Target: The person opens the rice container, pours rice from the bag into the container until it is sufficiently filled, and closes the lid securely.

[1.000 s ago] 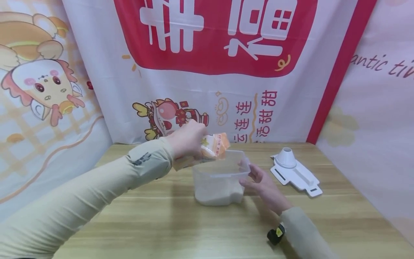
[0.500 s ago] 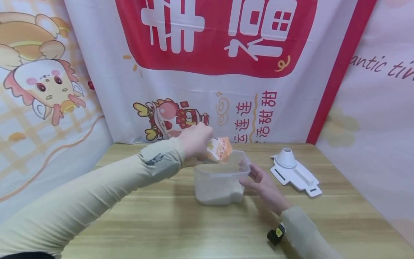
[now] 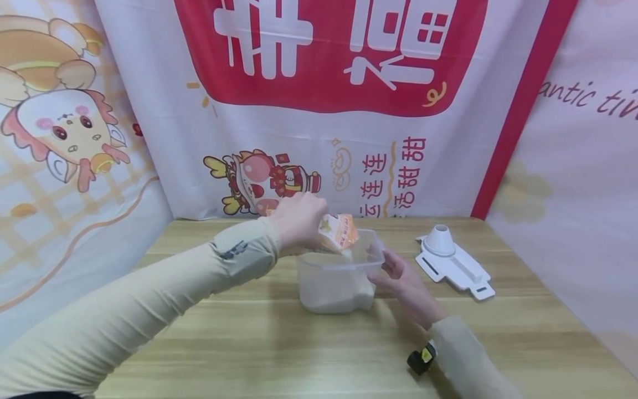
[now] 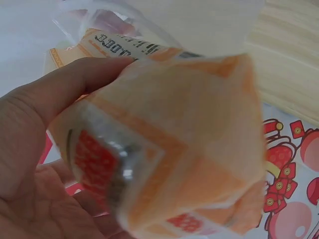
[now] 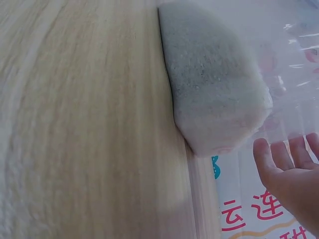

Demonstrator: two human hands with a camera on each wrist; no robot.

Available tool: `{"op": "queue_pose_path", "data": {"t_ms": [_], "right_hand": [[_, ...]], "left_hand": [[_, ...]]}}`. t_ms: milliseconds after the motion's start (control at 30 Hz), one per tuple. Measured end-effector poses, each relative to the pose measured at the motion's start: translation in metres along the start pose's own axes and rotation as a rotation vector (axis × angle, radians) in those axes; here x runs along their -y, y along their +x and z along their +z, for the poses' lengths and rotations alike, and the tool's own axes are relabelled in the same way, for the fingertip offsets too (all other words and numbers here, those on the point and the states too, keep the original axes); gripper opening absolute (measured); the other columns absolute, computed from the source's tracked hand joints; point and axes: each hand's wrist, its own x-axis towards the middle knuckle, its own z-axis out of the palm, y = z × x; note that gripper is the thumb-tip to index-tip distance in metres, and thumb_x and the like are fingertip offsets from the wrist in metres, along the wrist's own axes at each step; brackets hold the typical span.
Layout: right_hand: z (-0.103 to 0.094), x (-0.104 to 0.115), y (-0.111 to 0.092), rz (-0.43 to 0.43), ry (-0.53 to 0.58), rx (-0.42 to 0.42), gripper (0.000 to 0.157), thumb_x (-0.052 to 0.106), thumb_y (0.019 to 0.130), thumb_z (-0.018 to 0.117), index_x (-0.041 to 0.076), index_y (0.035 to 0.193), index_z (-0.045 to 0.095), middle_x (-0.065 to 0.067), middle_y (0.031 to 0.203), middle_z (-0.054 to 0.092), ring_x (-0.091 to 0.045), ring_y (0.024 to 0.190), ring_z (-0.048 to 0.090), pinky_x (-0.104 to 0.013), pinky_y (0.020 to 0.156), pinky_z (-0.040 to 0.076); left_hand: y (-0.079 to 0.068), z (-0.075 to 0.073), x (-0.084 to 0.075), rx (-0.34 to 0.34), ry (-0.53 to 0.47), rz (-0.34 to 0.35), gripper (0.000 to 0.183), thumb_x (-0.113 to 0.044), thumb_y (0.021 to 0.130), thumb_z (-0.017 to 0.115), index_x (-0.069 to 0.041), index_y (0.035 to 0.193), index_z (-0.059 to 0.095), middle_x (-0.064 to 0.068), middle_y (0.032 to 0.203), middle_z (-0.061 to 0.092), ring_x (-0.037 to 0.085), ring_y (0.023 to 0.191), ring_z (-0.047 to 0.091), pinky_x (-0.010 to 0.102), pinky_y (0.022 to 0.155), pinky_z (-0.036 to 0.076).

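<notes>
My left hand (image 3: 301, 219) grips an orange and white plastic bag (image 3: 340, 230), tilted down to the right over a clear plastic container (image 3: 326, 284). White material shows at the bag's lower corner, just inside the rim. In the left wrist view, the thumb and fingers are wrapped round the crinkled bag (image 4: 199, 134). White grains (image 5: 209, 64) that look like rice cover the bottom of the container. My right hand (image 3: 408, 288) holds the container's right end, thumb at the front and fingers towards the back. In the right wrist view, those fingertips touch the clear wall.
A white lid-like plate with a raised cone (image 3: 456, 263) lies on the wooden table (image 3: 224, 349), right of the container. Printed cloths hang behind the table and on both sides. A small black device (image 3: 421, 359) is strapped at my right wrist.
My left hand has moved right with the bag, bringing its end farther over the container. White material now shows at the bag's corner. The right hand and container have stayed in place.
</notes>
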Motion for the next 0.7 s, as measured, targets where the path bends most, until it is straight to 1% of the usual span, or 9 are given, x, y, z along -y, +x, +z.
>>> {"op": "queue_pose_path", "data": {"t_ms": [133, 267, 400, 467, 533, 600, 700], "right_hand": [[0.000, -0.001, -0.001, 0.004, 0.004, 0.004, 0.077, 0.018, 0.090, 0.072, 0.011, 0.154, 0.030, -0.003, 0.156, 0.033, -0.023, 0.144, 0.024, -0.046, 0.115, 0.020], [0.001, -0.001, 0.000, 0.001, -0.003, 0.002, 0.078, 0.020, 0.090, 0.073, 0.012, 0.154, 0.029, -0.003, 0.156, 0.033, -0.023, 0.144, 0.023, -0.047, 0.115, 0.019], [0.000, -0.003, 0.000, -0.003, 0.014, -0.005, 0.077, 0.019, 0.089, 0.073, 0.012, 0.153, 0.030, -0.003, 0.155, 0.034, -0.023, 0.143, 0.024, -0.047, 0.115, 0.020], [-0.001, -0.003, 0.000, -0.006, 0.023, -0.004, 0.077, 0.018, 0.089, 0.073, 0.012, 0.153, 0.030, -0.003, 0.155, 0.034, -0.023, 0.143, 0.024, -0.048, 0.115, 0.020], [-0.001, -0.004, 0.000, -0.009, 0.026, -0.003, 0.077, 0.017, 0.090, 0.072, 0.012, 0.153, 0.030, -0.003, 0.156, 0.033, -0.023, 0.143, 0.024, -0.048, 0.115, 0.020], [-0.001, -0.004, -0.001, -0.017, 0.031, 0.004, 0.077, 0.016, 0.090, 0.072, 0.011, 0.154, 0.029, -0.004, 0.156, 0.033, -0.024, 0.144, 0.023, -0.049, 0.115, 0.019], [0.000, -0.004, 0.000, -0.021, 0.033, 0.006, 0.076, 0.016, 0.090, 0.071, 0.011, 0.154, 0.029, -0.004, 0.156, 0.033, -0.023, 0.144, 0.023, -0.050, 0.115, 0.018]], "left_hand": [[-0.003, 0.006, 0.003, -0.034, 0.018, 0.018, 0.038, -0.024, 0.064, 0.086, -0.015, 0.093, 0.063, 0.000, 0.085, 0.060, 0.020, 0.082, 0.055, 0.036, 0.068, 0.048], [-0.005, 0.011, 0.006, -0.062, 0.050, 0.042, 0.043, -0.031, 0.064, 0.087, -0.016, 0.098, 0.066, 0.001, 0.088, 0.061, 0.022, 0.087, 0.053, 0.039, 0.075, 0.045], [-0.005, 0.014, 0.007, -0.047, 0.050, 0.048, 0.051, -0.034, 0.064, 0.087, -0.018, 0.108, 0.067, 0.001, 0.096, 0.061, 0.023, 0.093, 0.050, 0.047, 0.084, 0.044], [-0.004, 0.014, 0.006, -0.033, 0.039, 0.046, 0.053, -0.032, 0.064, 0.087, -0.018, 0.112, 0.067, 0.001, 0.099, 0.060, 0.023, 0.096, 0.050, 0.052, 0.090, 0.043], [-0.004, 0.014, 0.007, -0.022, 0.027, 0.046, 0.055, -0.030, 0.064, 0.087, -0.018, 0.113, 0.067, 0.001, 0.100, 0.060, 0.023, 0.096, 0.049, 0.055, 0.092, 0.042], [-0.004, 0.014, 0.007, -0.015, 0.016, 0.047, 0.054, -0.029, 0.063, 0.087, -0.018, 0.113, 0.067, 0.001, 0.099, 0.060, 0.023, 0.095, 0.050, 0.053, 0.089, 0.045], [-0.004, 0.014, 0.008, -0.006, -0.002, 0.051, 0.054, -0.028, 0.064, 0.087, -0.018, 0.112, 0.067, 0.000, 0.096, 0.059, 0.020, 0.091, 0.051, 0.042, 0.078, 0.049]]}}
